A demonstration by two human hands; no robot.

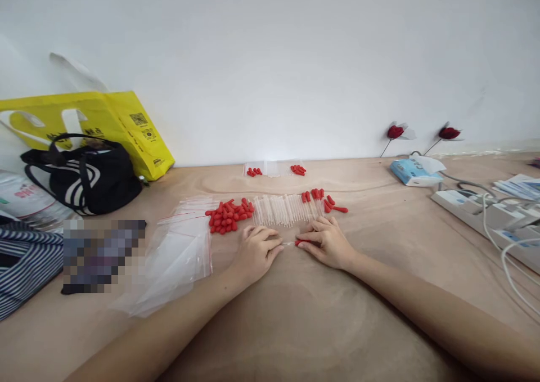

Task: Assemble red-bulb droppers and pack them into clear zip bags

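Low over the tabletop, my left hand (258,251) has its fingers closed at one end of a thin clear dropper tube (288,243). At the tube's other end, my right hand (331,246) pinches a red rubber bulb (297,242), mostly hidden by the fingers. Just beyond my hands lies a row of clear dropper tubes (278,210), several at its right end topped with red bulbs (313,195). A heap of loose red bulbs (225,218) sits left of the row. A few more red pieces (335,205) lie to its right.
Clear zip bags (179,247) spread left of the heap. Another bag (274,169) with red bulbs lies by the wall. Farther left stand a black bag (90,176) and a yellow bag (147,129). Rightward are a tissue pack (415,171) and a power strip (485,216) with cables.
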